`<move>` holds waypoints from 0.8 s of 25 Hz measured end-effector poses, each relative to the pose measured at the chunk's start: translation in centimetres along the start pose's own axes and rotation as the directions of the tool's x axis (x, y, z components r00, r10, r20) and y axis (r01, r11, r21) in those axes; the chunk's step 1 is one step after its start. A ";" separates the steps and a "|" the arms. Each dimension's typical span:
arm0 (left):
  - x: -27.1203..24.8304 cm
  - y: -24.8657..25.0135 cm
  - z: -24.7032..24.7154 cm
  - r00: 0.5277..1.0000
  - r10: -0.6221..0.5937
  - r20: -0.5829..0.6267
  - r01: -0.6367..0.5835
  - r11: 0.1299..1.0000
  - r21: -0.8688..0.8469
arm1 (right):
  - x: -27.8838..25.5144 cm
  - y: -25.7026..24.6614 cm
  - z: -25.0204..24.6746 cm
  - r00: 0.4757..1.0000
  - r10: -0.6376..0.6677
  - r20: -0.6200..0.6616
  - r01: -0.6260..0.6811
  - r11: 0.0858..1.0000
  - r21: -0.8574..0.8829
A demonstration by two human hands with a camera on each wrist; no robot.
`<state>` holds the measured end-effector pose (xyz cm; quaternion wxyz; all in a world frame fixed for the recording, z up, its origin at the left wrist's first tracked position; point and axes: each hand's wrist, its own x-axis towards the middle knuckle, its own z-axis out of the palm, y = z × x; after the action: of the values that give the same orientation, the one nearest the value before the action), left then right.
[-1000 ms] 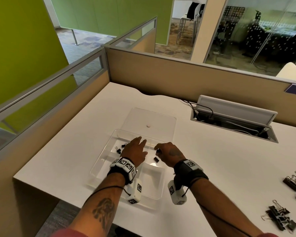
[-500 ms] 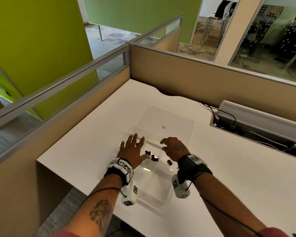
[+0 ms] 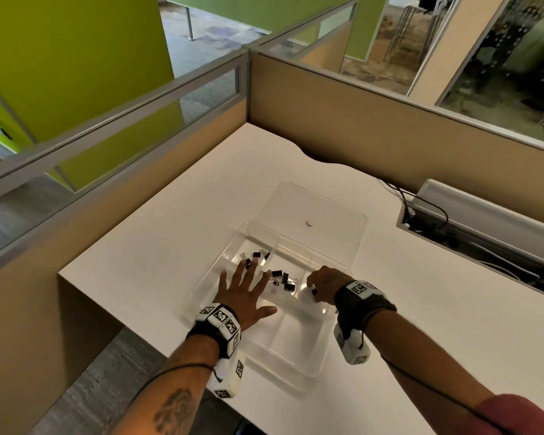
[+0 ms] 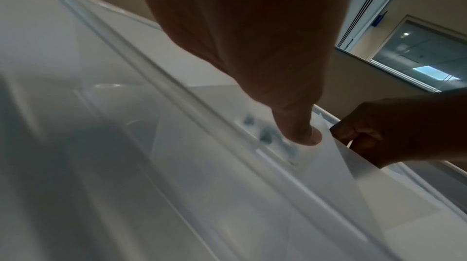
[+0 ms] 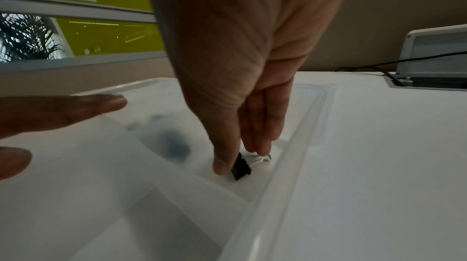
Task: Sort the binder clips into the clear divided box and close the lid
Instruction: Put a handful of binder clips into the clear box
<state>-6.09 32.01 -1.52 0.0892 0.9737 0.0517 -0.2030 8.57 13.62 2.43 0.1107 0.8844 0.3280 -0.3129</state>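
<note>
One binder clip pinched by right hand inside box; left hand spread flat

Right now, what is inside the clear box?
The box holds small black clips: a few in the far left compartment and a cluster in the middle one. The right hand pinches one clip. The left hand may cover more.

Head view bright, even daylight, sharp at centre; wide-angle bends partition rails at edges. Glare spots on clear box. Both wrist views dim & soft: palms backlit, dark; box walls blurred, clips w/in smeared.
</note>
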 end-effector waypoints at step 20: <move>0.2 -0.2 0.6 1.000 0.013 -0.014 -0.013 1.000 0.021 | 0.6 0.4 -2.8 0.991 0.067 -0.111 -0.058 0.995 0.082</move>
<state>-6.13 32.12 -2.23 0.0798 0.9764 0.0440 -0.1959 10.57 14.71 4.24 0.0668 0.9144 0.2932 -0.2709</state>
